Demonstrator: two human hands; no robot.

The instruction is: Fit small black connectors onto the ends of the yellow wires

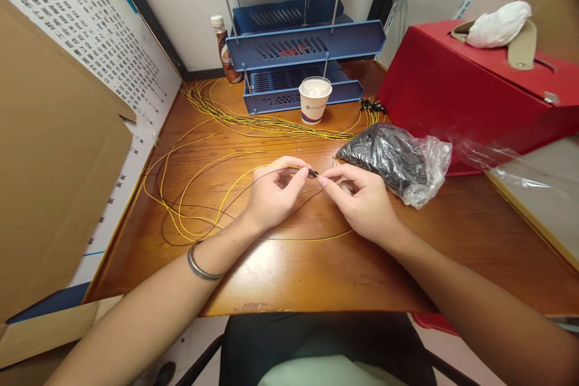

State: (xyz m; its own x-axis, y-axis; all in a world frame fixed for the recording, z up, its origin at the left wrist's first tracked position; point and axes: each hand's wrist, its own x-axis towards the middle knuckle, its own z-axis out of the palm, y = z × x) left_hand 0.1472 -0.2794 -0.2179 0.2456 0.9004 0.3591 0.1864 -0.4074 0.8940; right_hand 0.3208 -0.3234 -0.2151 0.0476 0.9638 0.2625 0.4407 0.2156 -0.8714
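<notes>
Above the middle of the wooden table, a small black connector (313, 174) sits between my two hands. My left hand (278, 189) pinches its left end with thumb and forefinger, where yellow and black wires run in. My right hand (364, 198) is closed in a pinch at the connector's right side, on a thin yellow wire. Loose yellow and black wires (181, 208) curl across the table to the left. Just beyond my right hand lies a clear plastic bag (393, 160) filled with small black parts.
A bundle of yellow and black wires (271, 125) with black ends stretches across the back. Behind it stand a paper cup (315, 99), a blue tiered rack (307, 42) and a brown bottle (226, 51). A red box (452, 90) is at right, cardboard (54, 151) at left.
</notes>
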